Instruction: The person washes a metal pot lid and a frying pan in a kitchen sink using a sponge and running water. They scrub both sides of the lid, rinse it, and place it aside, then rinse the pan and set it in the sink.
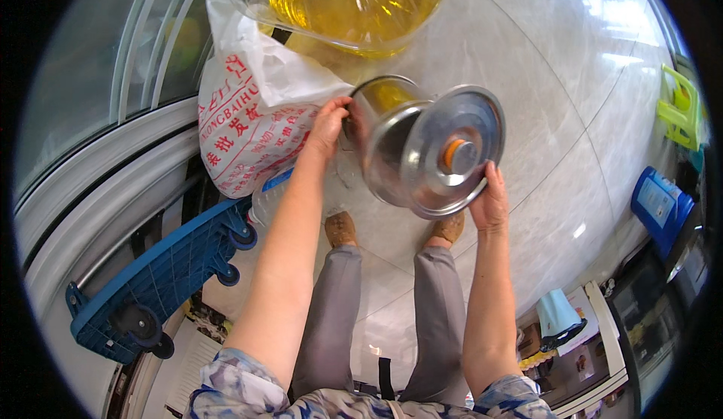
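A tilted stainless-steel pot [370,128] is held off to the front of my legs. My left hand [330,125] grips its edge on the left side. In my right hand [490,204] is the round metal lid [423,136], pinched at its lower right rim. An orange-ringed knob [460,156] stands at the lid's centre. The lid overlaps the pot's opening at an angle, a dark gap showing between them. Whether their rims touch at the lower side is hard to tell.
A large clear plastic container of yellow liquid [350,1] stands ahead. Left are a printed white plastic bag [254,131], a plastic bottle [271,199] and a blue wheeled platform [164,278] on its side. A green plastic stool [680,108] and a blue container [661,204] stand right.
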Demonstrator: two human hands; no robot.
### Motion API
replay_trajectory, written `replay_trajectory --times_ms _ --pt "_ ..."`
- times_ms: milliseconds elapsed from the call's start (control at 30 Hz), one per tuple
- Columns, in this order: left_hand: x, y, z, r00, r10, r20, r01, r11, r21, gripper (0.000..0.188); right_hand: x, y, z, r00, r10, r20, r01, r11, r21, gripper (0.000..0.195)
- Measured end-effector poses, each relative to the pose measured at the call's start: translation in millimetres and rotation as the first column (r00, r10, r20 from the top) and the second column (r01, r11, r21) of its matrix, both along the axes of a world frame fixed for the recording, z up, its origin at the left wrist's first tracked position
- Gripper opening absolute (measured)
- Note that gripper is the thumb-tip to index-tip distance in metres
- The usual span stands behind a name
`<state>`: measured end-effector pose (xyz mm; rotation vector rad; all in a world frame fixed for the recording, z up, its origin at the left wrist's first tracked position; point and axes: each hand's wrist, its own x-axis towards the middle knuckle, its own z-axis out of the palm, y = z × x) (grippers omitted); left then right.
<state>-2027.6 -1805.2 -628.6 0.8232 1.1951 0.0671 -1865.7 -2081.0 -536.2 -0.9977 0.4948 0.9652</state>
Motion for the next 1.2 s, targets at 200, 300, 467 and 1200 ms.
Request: replay_trajectory --times_ms 200,300,467,1200 --pt "-20 33 1 0.991 0.133 0.001 -0.132 0.985 -0.112 0.031 -37 56 10 1.0 0.01 -0.028 -0.009 0.999 0.041 0.02" --pt "-35 45 15 0.969 0.23 0.096 -0.177 0.907 -0.383 0.036 -51 80 14 0.997 0.072 -0.003 -0.072 0.996 0.044 0.019" --pt "-62 47 48 0.965 0.237 0.113 -0.205 0.949 -0.24 0.046 -56 97 11 0.887 0.384 0.257 -0.323 0.913 -0.249 0.023" --pt "-51 22 120 0.957 0.206 -0.203 -0.171 0.969 0.177 0.022 -97 149 -2 0.656 0.537 0.53 -0.162 0.786 -0.596 0.044"
